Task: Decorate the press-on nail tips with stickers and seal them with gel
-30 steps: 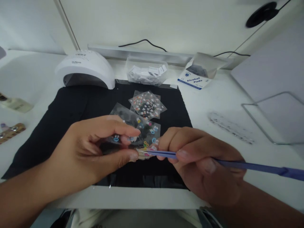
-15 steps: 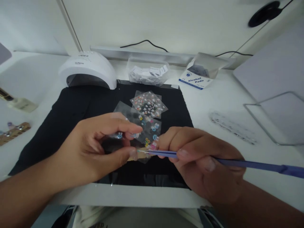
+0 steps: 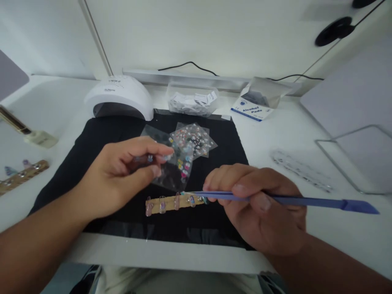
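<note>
Fingers of the left hand are pinching a clear sticker sheet above the tan wooden nail-tip strip; right hand is gripping slim blue tweezers, tips closed at the strip's right end. Steadying helps.

Bare forearms, no sleeves, short fingernails

sticker sheet: designs blurred; tweezers tip: load too small
</note>
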`<state>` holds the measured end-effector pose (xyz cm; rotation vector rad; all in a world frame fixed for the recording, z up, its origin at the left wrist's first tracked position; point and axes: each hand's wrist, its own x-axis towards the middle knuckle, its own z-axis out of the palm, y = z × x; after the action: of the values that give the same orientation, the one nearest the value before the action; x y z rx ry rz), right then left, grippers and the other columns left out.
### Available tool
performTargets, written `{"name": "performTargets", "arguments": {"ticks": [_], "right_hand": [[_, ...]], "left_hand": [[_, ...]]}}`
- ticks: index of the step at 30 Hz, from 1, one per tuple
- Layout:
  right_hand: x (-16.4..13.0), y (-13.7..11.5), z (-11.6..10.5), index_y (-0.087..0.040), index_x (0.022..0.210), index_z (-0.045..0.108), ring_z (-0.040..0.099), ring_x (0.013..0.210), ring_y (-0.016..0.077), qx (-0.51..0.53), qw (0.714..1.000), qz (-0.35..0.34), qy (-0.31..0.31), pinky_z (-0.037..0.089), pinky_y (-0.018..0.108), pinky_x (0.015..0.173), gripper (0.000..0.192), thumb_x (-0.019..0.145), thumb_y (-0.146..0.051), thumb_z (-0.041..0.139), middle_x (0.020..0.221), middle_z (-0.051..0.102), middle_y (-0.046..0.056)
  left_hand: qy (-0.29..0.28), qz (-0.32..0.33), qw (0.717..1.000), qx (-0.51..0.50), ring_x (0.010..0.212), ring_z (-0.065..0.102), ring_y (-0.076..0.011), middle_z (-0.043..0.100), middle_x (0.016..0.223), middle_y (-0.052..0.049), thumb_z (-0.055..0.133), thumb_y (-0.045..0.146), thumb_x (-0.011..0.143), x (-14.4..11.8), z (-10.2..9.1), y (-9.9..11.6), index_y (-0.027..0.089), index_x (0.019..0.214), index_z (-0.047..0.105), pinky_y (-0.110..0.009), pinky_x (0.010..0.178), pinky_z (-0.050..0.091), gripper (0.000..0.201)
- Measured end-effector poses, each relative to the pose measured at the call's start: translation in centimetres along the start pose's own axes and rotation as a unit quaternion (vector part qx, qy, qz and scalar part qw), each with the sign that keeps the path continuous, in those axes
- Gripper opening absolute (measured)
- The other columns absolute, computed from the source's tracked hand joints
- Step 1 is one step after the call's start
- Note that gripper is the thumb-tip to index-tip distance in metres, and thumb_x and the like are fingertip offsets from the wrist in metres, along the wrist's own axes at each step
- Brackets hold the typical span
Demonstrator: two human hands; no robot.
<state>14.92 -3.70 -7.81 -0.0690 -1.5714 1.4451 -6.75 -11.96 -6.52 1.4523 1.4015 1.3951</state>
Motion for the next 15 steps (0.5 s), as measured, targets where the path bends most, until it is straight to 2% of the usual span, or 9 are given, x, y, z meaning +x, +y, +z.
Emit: {"name": "performTargets", "arguments": {"ticks": [3, 5, 10, 15], "right_hand": [[0.2, 0.3, 0.0, -0.022, 0.095, 0.074, 0.059, 0.058, 0.0154, 0.004, 1.000, 0.022, 0.011, 0.053, 0.035, 0.059, 0.015, 0.093, -0.021, 0.059, 0.066, 0.064, 0.001], [0.3, 0.6, 0.0, -0.022, 0.093, 0.073, 0.060, 0.058, 0.0147, 0.004, 0.999, 0.025, 0.024, 0.053, 0.034, 0.060, 0.011, 0.092, -0.022, 0.061, 0.066, 0.066, -0.001], [0.5, 1.2, 0.0, -0.025, 0.090, 0.069, 0.061, 0.056, 0.0140, -0.008, 0.998, 0.049, 0.043, 0.052, 0.032, 0.059, 0.002, 0.089, -0.023, 0.068, 0.065, 0.068, -0.003], [0.6, 1.3, -0.1, -0.027, 0.087, 0.068, 0.059, 0.053, 0.0140, -0.008, 0.997, 0.071, 0.029, 0.045, 0.031, 0.049, 0.005, 0.087, -0.026, 0.072, 0.063, 0.065, -0.003]], "left_hand": [[0.046, -0.032, 0.998, -0.007, 0.069, 0.063, -0.0079, 0.070, 0.081, 0.002, 0.068, 0.012, 0.080, 1.1, -0.8, -0.9, 0.023, 0.100, 0.077, -0.017, 0.064, 0.050, 0.024], [0.057, -0.040, 0.998, 0.009, 0.063, 0.060, -0.0083, 0.065, 0.072, 0.003, 0.068, 0.015, 0.079, 1.9, -1.2, -1.5, 0.019, 0.099, 0.075, -0.020, 0.061, 0.048, 0.022], [0.039, -0.080, 0.995, 0.054, 0.056, 0.057, -0.0100, 0.058, 0.065, 0.005, 0.061, 0.013, 0.074, 3.6, -1.8, -2.6, 0.015, 0.110, 0.060, -0.024, 0.060, 0.047, 0.036], [0.025, -0.111, 0.990, 0.087, 0.051, 0.057, -0.0100, 0.056, 0.071, 0.005, 0.061, 0.014, 0.073, 4.0, -2.0, -3.4, 0.016, 0.121, 0.051, -0.025, 0.056, 0.049, 0.049]]}}
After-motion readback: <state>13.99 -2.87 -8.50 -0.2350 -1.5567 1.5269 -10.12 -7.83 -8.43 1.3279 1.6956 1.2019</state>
